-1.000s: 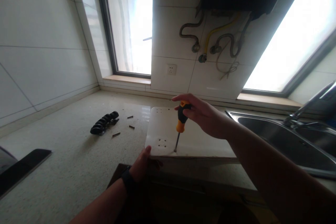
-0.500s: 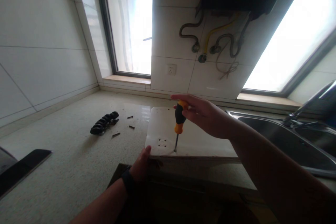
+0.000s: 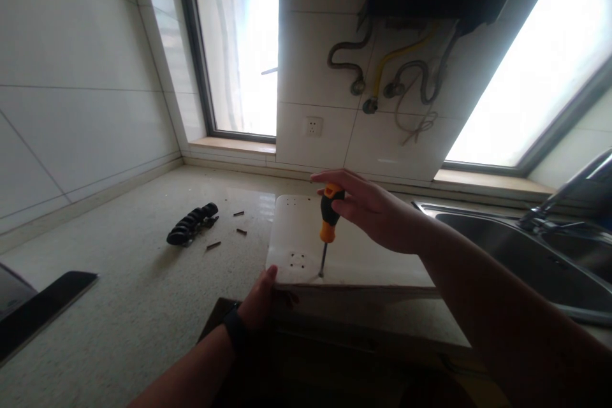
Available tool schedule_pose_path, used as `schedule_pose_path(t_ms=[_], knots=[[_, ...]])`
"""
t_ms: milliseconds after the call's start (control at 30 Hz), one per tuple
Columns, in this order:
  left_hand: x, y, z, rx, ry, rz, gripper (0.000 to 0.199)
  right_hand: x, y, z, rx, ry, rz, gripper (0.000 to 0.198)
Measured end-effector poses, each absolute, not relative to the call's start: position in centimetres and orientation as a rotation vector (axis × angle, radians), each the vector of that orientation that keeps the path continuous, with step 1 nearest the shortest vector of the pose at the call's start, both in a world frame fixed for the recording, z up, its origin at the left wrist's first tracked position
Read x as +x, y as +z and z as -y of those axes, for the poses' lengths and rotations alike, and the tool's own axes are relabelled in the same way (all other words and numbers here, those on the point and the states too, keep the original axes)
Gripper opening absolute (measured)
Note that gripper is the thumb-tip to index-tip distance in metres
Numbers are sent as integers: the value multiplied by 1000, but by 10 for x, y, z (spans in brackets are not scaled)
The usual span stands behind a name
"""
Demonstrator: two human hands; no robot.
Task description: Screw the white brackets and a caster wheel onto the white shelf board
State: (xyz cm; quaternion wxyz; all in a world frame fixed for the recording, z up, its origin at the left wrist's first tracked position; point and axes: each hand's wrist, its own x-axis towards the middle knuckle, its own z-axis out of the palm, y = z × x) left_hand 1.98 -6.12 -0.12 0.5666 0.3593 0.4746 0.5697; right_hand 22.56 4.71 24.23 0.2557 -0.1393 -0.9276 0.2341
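Observation:
My right hand (image 3: pixel 370 210) is closed around the orange and black handle of a screwdriver (image 3: pixel 329 217), which stands nearly upright. Its tip touches a screw head (image 3: pixel 320 275) near the front edge of a white board (image 3: pixel 377 264). At the board's front left corner, my left hand (image 3: pixel 262 296) grips the edge, thumb on top and fingers underneath. Beside the screw, a cluster of small holes (image 3: pixel 297 261) shows in the board, with more small holes near its back left corner.
Several loose screws (image 3: pixel 241 231) lie on the speckled countertop (image 3: pixel 157 312), left of the board. Near them sits a black ribbed object (image 3: pixel 192 224). A dark flat object (image 3: pixel 52 306) is at the far left. To the right is a metal sink (image 3: pixel 492 255) with a faucet (image 3: pixel 568 194).
Almost nothing differs. The whole view has shifted slightly, and both hands keep their places on the screwdriver and the board.

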Motion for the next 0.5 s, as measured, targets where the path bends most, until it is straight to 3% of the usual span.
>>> schedule_pose_path(t_ms=[100,200,333,500], knots=[[19,-4,61,836,1347,-1101,89,226,240,-50,-346,841,2490,46],[19,-7,60,834,1354,-1100,90,222,238,-48,-545,580,2405,39],[19,-5,60,844,1347,-1118,93,220,237,-44,-627,309,2408,44],[21,-2,61,804,1337,-1123,94,225,239,-46,-496,582,2537,40]])
